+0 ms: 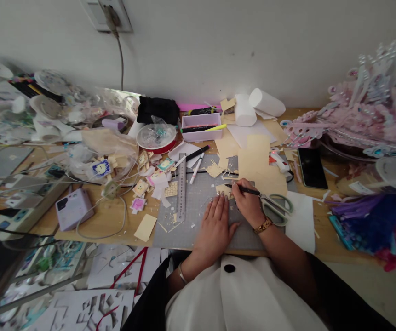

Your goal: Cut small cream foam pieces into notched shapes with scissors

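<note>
My left hand (215, 223) lies flat on the grey cutting mat (170, 232), fingers stretched out. Its fingertips touch the lower edge of a small cream paper piece (222, 189). Between the fingers of my right hand (249, 204) is a slim black pen-like tool (249, 189), its tip at that piece. Whether it is a pen or a craft knife I cannot tell. Scissors with green-grey handles (278, 209) lie beside my right wrist, their blades mostly hidden. A clear ruler (181, 188) rests left of my hands, and a white marker (197, 168) lies beyond them.
Cream card sheets (258, 161) and a phone (311, 168) lie to the right, near pink crown-like decorations (377, 101). A lilac pen box (201, 128) stands toward the wall. Small decorated paper cutouts (142, 186), a lilac device (74, 209) and loose cables crowd the left.
</note>
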`<move>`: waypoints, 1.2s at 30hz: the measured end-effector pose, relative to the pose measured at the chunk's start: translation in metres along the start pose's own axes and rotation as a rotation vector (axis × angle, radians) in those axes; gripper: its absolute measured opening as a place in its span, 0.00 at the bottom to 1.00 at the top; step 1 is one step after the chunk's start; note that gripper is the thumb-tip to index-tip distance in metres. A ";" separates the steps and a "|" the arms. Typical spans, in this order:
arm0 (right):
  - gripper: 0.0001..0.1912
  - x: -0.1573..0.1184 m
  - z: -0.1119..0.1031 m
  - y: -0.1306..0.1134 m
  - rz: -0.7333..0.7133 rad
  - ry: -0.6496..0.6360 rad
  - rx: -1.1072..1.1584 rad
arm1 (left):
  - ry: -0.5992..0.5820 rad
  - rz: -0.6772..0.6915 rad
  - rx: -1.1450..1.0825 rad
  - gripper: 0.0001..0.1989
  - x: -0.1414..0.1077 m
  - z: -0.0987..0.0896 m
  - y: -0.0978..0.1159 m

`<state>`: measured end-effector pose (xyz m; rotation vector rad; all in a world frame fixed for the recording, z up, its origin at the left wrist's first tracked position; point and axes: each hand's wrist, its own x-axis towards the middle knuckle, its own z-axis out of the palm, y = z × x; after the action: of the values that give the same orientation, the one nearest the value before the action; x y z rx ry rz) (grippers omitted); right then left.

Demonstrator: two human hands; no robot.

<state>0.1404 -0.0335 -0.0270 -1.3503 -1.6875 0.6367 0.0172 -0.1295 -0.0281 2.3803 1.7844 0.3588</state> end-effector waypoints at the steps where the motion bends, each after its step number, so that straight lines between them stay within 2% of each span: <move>1: 0.14 0.000 0.000 0.000 0.003 -0.005 -0.002 | -0.002 0.001 0.002 0.32 0.000 0.000 0.000; 11: 0.14 -0.003 0.001 0.002 0.013 0.054 -0.023 | 0.004 0.001 -0.010 0.32 0.000 0.002 -0.001; 22: 0.13 -0.002 -0.002 -0.001 -0.008 0.013 0.022 | -0.008 0.004 -0.014 0.32 0.000 0.001 -0.001; 24: 0.13 -0.003 -0.005 -0.001 0.002 0.056 0.075 | 0.003 0.000 -0.038 0.32 0.000 0.000 0.000; 28: 0.08 -0.002 -0.011 -0.001 0.007 0.224 0.141 | 0.047 -0.031 -0.150 0.32 -0.001 -0.002 -0.002; 30: 0.09 -0.001 -0.013 0.000 0.005 0.292 0.153 | 0.090 -0.074 -0.241 0.31 -0.001 -0.003 -0.004; 33: 0.12 0.001 -0.012 -0.001 0.042 0.334 0.185 | 0.197 -0.174 -0.349 0.25 0.002 -0.007 -0.010; 36: 0.13 0.000 -0.010 -0.001 0.069 0.319 0.236 | 0.229 -0.247 -0.288 0.21 0.012 -0.019 -0.019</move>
<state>0.1482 -0.0347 -0.0215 -1.2690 -1.2746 0.6025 -0.0023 -0.1136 -0.0133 1.9640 1.9390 0.8205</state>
